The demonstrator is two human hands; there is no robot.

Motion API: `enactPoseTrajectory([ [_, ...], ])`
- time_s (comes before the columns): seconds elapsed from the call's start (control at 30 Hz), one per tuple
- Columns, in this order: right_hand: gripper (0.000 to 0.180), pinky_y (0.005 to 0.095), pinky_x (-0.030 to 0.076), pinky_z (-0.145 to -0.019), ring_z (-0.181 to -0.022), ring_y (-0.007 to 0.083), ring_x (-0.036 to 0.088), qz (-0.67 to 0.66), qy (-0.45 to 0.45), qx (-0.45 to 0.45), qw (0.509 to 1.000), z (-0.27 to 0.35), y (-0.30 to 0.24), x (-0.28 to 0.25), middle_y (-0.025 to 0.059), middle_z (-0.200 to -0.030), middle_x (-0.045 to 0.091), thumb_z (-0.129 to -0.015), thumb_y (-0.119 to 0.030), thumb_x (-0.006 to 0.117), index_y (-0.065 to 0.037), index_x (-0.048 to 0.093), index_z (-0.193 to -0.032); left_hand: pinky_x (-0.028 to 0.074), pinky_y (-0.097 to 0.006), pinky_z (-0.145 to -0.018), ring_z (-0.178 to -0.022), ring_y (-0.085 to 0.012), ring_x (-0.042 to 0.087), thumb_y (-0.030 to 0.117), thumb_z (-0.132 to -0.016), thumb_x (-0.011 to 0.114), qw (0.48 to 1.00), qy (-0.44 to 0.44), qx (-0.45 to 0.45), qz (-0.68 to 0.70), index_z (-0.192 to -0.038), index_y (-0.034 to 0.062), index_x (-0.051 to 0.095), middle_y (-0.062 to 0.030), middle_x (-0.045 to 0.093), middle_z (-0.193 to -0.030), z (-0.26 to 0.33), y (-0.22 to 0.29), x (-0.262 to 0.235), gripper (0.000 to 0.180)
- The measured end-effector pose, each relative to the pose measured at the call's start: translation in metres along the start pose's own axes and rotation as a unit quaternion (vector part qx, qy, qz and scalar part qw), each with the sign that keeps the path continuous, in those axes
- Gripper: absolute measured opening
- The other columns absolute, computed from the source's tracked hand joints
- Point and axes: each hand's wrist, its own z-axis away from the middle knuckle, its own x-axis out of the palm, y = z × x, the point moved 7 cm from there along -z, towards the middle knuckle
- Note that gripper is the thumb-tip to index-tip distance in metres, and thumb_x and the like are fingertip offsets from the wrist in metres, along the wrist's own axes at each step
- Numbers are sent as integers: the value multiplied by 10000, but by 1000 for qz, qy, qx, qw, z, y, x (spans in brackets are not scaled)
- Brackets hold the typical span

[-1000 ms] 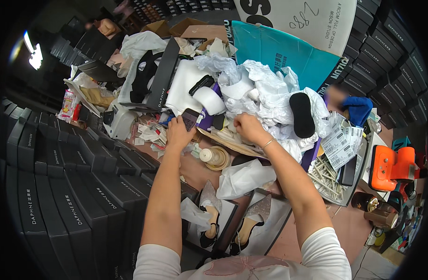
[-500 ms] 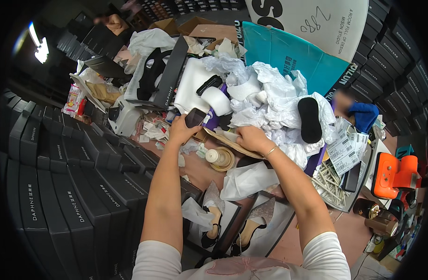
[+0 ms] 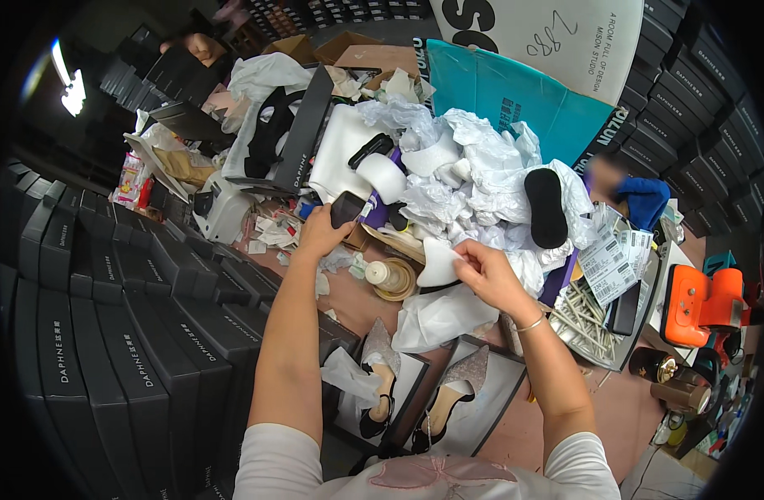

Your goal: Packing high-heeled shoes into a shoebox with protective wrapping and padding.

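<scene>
At centre frame, my left hand [image 3: 319, 233] grips a dark phone [image 3: 346, 207]; my right hand [image 3: 486, 271] pinches a white paper sheet [image 3: 439, 262].

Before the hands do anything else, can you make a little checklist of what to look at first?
1. Left hand grips the dark handheld device: ok.
2. Right hand pinches the white paper piece: ok.
3. Both glittery heeled shoes sit in their open box halves: ok.
4. Tape roll within reach: ok.
5. Bare table space near hands: not ok, cluttered.
6. Device screen on: cannot tell.
</scene>
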Motion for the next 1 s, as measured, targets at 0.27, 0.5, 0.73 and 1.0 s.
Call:
enactPoseTrajectory([
  [0.27, 185, 175, 350, -522, -592, 24, 440, -270, 53, 168, 946, 118, 58, 0, -44, -740, 544, -955, -152, 555, -9, 582, -1069, 498, -476, -792, -925, -418, 601, 461, -826, 617, 993, 65, 28, -96, -997, -51, 574, -258, 607, -1004, -3, 2, 24, 542],
  [0.5, 200, 193, 399, -538, -596, 38, 474, -278, 34, 231, 932, 205, 68, 8, -27, -769, 575, -941, -183, 593, -29, 591, -1070, 492, -475, -829, -955, -425, 604, 471, -836, 585, 992, 41, 8, -122, -1046, -68, 563, -275, 599, -1042, -11, 1, 32, 579],
  [0.73, 317, 276, 477, -751, -833, 138, 581, -121, -344, 279, 888, 319, 31, 91, 67, -937, 635, -976, -281, 515, -29, 595, -1150, 330, -544, -1022, -1159, -398, 529, 613, -867, 457, 982, -47, -110, -146, -1210, -24, 547, -248, 517, -1295, -1, 21, 10, 729],
  [1.0, 431, 346, 443, -944, -1056, 309, 589, -71, -371, 42, 925, 370, 2, 126, 201, -1102, 619, -971, -291, 511, 27, 529, -1261, 472, -318, -765, -858, -203, 596, 242, -915, 614, 893, 224, 54, 387, -1094, -18, 608, -135, 645, -956, 141, 78, -39, 315],
])
